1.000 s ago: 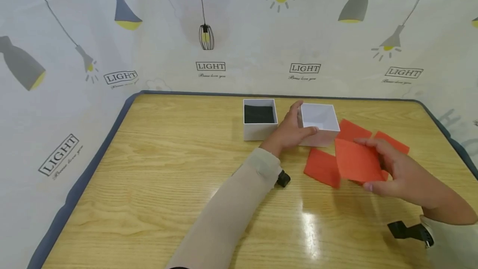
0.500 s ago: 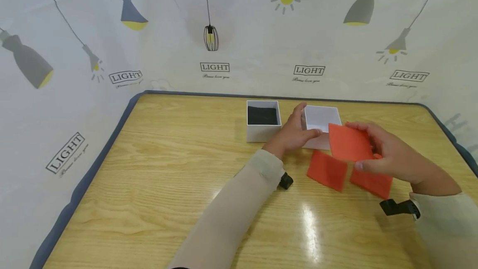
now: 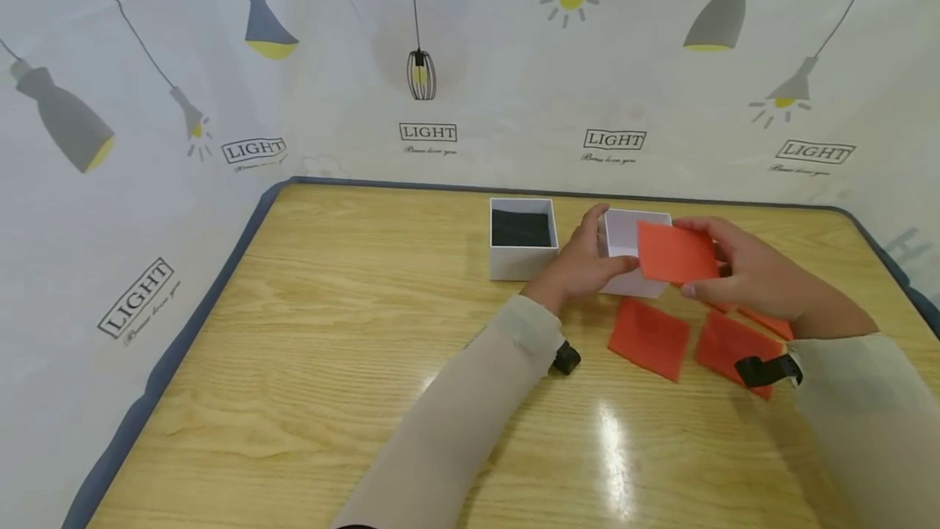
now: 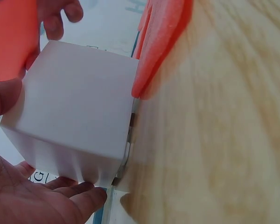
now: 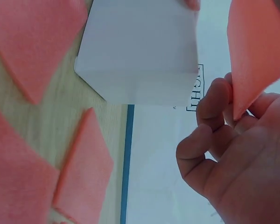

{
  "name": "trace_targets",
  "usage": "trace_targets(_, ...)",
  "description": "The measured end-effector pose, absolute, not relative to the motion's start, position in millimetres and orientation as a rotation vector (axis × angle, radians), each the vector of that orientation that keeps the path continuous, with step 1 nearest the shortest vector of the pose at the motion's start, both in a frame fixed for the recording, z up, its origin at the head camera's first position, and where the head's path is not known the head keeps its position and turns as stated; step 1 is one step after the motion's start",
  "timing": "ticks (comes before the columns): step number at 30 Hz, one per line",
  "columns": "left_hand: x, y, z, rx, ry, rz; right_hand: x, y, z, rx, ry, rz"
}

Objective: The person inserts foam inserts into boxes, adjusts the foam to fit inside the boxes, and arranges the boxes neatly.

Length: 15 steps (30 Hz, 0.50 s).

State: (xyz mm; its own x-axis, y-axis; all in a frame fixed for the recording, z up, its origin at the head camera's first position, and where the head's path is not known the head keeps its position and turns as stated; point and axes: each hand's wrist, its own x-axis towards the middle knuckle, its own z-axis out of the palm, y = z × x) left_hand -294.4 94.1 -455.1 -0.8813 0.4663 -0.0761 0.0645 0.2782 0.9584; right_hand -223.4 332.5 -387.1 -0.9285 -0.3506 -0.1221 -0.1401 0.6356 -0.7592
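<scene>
Now the left hand (image 3: pixel 582 264) grips the white box (image 3: pixel 631 284) while the right hand (image 3: pixel 760 272) pinches a red square (image 3: pixel 674 253) by its open top, seemingly loading, which calls for lowering it flat inside.

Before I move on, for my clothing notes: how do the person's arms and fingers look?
Long beige sleeves with pale cuffs; a black strap at the right cuff, a small black piece at the left. The fingers are bare.

Right hand (image 5: pixel 249 163) holding a reddish square (image 5: pixel 259 44), white box (image 5: pixel 140 42) kinda near the fingers (image 5: pixel 210 109), more squares (image 5: pixel 86 170) further off.
</scene>
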Motion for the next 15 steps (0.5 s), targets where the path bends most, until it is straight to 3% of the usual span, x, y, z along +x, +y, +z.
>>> trace_targets(15, -296, 91, -456, 0.51, 2.221, 1.61, -269, 317, -382, -0.365, 2.704, -0.91)
